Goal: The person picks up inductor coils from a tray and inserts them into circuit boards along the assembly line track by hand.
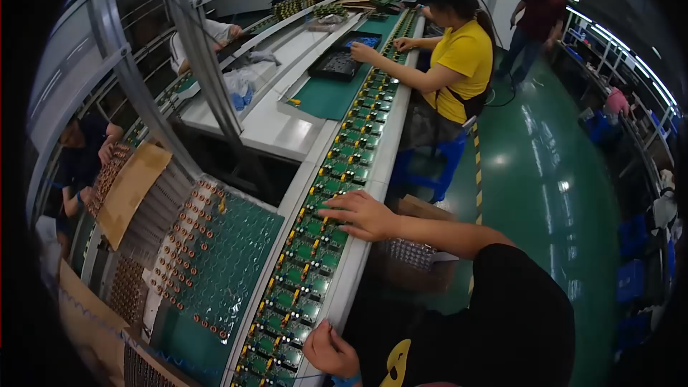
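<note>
Your right hand (362, 216) spreads its fingers over the long line of green circuit boards with yellow and black components (292, 281); whether the fingertips touch is unclear. Nearer you, your left hand (332, 352) curls its fingers beside the smooth white rail (345, 288); its grip is hidden. Across the boards from your fingers lies a clear dimpled plastic tray (244, 233) with round copper-coloured coils (188, 244) along its far side. Well beyond your right fingertips, a person in a yellow short-sleeved shirt (464, 54) reaches toward a black rectangular tray (337, 66).
</note>
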Motion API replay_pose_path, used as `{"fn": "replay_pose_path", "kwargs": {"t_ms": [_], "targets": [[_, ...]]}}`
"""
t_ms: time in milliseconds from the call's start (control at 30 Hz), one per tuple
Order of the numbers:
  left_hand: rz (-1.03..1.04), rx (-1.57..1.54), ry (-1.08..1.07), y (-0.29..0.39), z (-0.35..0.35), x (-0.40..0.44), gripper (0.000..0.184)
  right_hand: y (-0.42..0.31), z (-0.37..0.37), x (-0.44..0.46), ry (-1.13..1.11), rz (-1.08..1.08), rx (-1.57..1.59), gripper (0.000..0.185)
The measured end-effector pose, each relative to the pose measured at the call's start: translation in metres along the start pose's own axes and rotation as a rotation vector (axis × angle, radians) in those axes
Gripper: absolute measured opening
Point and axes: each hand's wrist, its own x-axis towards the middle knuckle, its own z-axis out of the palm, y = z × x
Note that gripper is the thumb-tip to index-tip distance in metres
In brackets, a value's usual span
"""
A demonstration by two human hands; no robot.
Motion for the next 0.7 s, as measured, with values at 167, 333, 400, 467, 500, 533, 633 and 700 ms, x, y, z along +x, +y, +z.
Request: {"fn": "replay_pose_path", "kwargs": {"t_ms": [167,333,400,467,500,533,633,700], "targets": [[-0.029,-0.050,0.020,0.002,-0.005,0.009,0.021,-0.006,0.004,0.018,0.175,0.013,-0.006,0.052],[-0.109,-0.043,0.121,0.006,-0.006,0.014,0.022,-0.034,0.018,0.105,0.321,-0.061,0.125,0.038],[-0.130,-0.031,0.125,0.007,-0.005,0.014,0.022,-0.044,0.031,0.147,0.309,-0.163,0.145,0.032],[-0.140,-0.033,0.130,0.007,-0.003,0.013,0.022,-0.052,0.051,0.184,0.288,-0.228,0.173,0.026],[-0.142,-0.019,0.129,0.007,-0.002,0.013,0.022,-0.056,0.066,0.201,0.261,-0.259,0.171,0.020],[-0.140,-0.028,0.136,0.006,-0.001,0.013,0.022,-0.059,0.078,0.216,0.235,-0.287,0.168,0.015],[-0.141,-0.033,0.133,0.008,-0.002,0.013,0.022,-0.069,0.104,0.251,0.189,-0.315,-0.027,0.010],[-0.142,-0.039,0.114,0.008,-0.003,0.015,0.022,-0.074,0.112,0.266,0.110,-0.325,-0.075,0.008]]}}
